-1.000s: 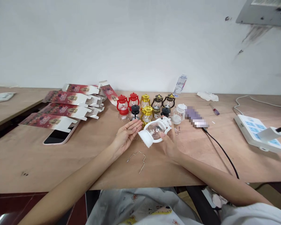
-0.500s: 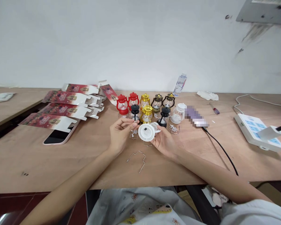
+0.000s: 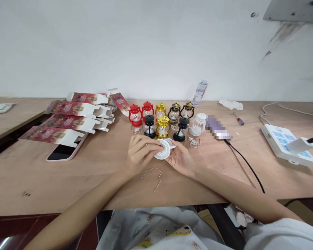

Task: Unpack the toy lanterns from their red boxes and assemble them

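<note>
My right hand [image 3: 182, 159] is closed around a small white lantern [image 3: 166, 153], tipped so that its round base faces me. At that base, the fingertips of my left hand [image 3: 142, 152] are pinched together. Whatever they hold is too small or hidden to make out. A bent wire handle [image 3: 153, 169] lies on the table below my hands. Just beyond stand a black lantern [image 3: 149, 127], a gold lantern [image 3: 163, 127], another black lantern [image 3: 181, 130] and a white lantern [image 3: 197, 125]. Behind these are red lanterns [image 3: 135, 115] and bronze-coloured lanterns [image 3: 174, 114].
Flattened red-and-white boxes [image 3: 65, 108] are stacked at the left, partly over a phone [image 3: 61, 153]. To the right are a blurred-out phone [image 3: 215, 126] on a black cable, a screwdriver [image 3: 240, 121] and a power strip [image 3: 283, 142]. A bottle [image 3: 200, 93] stands by the wall.
My left hand has moved right and its fingertips now meet the white lantern's base, covering part of it. My right hand keeps holding the lantern, which has turned slightly.
</note>
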The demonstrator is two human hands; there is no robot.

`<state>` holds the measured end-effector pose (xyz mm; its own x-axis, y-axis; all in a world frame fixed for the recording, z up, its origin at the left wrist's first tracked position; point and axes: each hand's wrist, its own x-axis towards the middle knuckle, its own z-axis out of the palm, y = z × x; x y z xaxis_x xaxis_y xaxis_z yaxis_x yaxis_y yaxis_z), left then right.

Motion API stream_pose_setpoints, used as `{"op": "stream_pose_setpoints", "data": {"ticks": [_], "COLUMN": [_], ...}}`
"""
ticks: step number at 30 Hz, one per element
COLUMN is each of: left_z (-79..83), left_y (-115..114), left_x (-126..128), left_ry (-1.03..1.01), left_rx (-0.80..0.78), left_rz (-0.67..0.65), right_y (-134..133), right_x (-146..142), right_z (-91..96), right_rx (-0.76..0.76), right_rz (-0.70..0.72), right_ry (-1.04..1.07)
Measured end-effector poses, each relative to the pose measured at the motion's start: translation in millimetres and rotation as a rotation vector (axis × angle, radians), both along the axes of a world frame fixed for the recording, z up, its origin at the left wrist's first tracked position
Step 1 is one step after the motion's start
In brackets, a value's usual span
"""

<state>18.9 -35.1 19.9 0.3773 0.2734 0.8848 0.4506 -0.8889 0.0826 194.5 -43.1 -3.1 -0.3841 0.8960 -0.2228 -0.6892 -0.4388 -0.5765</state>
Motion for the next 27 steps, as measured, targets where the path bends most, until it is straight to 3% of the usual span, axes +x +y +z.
{"op": "stream_pose_setpoints", "data": {"ticks": [12,19,24,27], "left_z": [1.5,1.5,10.2,15.9], "left_y": [2.4,3.4,23.3,41.3], "left_x": [1.3,1.0,-14.8,-34.8], "left_ry": [0.077,-0.078,-0.167,0.115], "left_rx": [-0.132,-0.209,-0.410,-0.712], "left_rz": [0.043,-0.014,0.269,0.430], "right_y": [3.6,3.2,5.2,5.9], "right_x": [1.8,0.7,1.7,2.3], "right_z": [-4.7,-3.8,-4.9,-5.6], "right_rx": [0.020,0.017,-0.007,-0.027], "right_rz": [0.014,-0.001,0.001,-0.001], "right_ry": [0.012,0.014,0.009,0.015]}}
